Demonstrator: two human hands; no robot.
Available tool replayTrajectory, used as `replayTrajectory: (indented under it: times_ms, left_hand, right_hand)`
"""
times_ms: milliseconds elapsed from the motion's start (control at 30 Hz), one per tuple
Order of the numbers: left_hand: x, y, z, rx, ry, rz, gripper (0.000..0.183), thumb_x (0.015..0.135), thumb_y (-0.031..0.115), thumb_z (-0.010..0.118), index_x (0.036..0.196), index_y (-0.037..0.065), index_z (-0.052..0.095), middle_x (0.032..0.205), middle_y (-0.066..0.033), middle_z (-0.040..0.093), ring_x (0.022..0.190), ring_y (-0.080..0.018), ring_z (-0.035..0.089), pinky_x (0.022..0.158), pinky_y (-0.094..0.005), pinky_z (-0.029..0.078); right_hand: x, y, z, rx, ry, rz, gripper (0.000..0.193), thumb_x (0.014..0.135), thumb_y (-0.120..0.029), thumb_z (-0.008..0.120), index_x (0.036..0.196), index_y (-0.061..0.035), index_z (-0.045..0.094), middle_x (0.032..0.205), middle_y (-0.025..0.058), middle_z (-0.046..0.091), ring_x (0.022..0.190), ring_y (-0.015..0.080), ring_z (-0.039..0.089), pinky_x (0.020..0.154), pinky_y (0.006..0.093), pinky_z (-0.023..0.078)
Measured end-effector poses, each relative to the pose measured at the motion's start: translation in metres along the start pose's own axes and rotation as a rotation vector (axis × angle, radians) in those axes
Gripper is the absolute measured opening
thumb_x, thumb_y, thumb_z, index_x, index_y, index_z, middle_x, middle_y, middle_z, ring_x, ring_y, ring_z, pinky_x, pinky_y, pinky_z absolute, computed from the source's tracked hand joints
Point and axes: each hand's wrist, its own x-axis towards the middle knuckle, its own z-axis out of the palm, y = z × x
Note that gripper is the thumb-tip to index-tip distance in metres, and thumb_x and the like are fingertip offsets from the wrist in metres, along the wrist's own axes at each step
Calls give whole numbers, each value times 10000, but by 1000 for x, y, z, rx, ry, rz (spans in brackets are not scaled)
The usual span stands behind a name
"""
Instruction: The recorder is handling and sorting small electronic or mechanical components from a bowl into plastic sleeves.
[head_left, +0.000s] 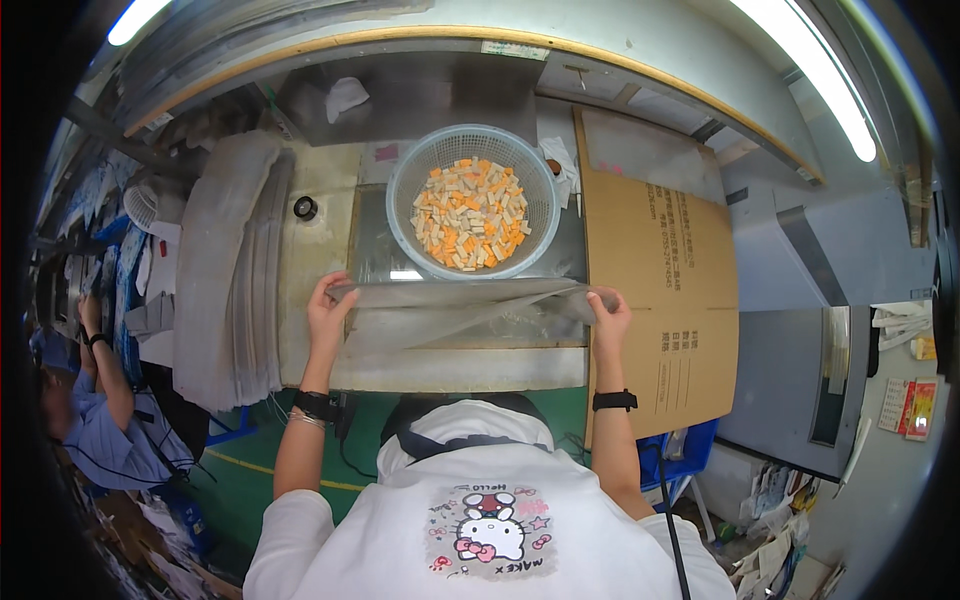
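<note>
A thin grey see-through sheet (430,310) is stretched sideways over the near part of the worktable, with a loose fold running across it. My left hand (331,303) pinches its left end between thumb and fingers. The right end is gripped by my right hand (608,308), close to the cardboard. Just beyond the sheet stands a light blue plastic basket (398,215), round with a perforated wall. Many small orange and beige block-shaped pieces (470,215) lie in it.
To the left is a stack of grey sheets (232,270); a small round black object (305,208) sits beside it. Flattened cardboard (660,290) covers the right side. A shelf edge (420,32) spans the back. At far left another person (110,420) works.
</note>
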Motion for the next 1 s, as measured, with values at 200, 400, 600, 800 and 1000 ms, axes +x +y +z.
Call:
replayTrajectory:
  times_ms: [200, 400, 600, 800, 1000]
  left_hand:
    - [-6, -13, -10, 55, -175, 190, 544, 617, 120, 623, 1080, 14, 360, 992, -88, 452, 888, -170, 431, 785, -282, 330]
    - [-36, 11, -7, 394, -263, 457, 757, 522, 249, 675, 1131, 34, 280, 1185, -137, 271, 958, -248, 414, 843, -357, 303]
    - [-42, 14, -3, 767, -263, 595, 648, 547, 119, 653, 1098, 60, 318, 1183, -157, 252, 911, -286, 437, 785, -354, 369]
    - [-21, 14, -9, 788, -200, 614, 208, 610, -28, 563, 812, 0, 519, 812, -123, 520, 743, -250, 504, 635, -313, 418]
    - [-16, 22, -15, 644, -165, 442, 208, 632, -13, 559, 838, -9, 533, 784, -109, 539, 748, -220, 506, 664, -297, 399]
  right_hand:
    - [-14, 3, 4, -30, 80, 19, 149, 640, -71, 611, 737, 2, 525, 709, 19, 532, 682, 107, 472, 662, 225, 365]
    - [-20, 1, 14, -88, 198, -44, 168, 641, -97, 617, 729, 8, 520, 709, 41, 537, 686, 124, 476, 668, 238, 367]
    - [-20, 2, 19, -213, 270, -89, 188, 630, -106, 629, 723, 17, 521, 701, 56, 540, 689, 135, 478, 672, 250, 369]
    - [-18, 4, 13, -82, 201, -57, 149, 630, -67, 620, 718, -1, 519, 708, 33, 537, 695, 122, 470, 677, 242, 364]
    - [-18, 9, 2, 10, 23, -23, 135, 629, -13, 593, 739, -31, 517, 761, 27, 534, 748, 109, 465, 707, 232, 351]
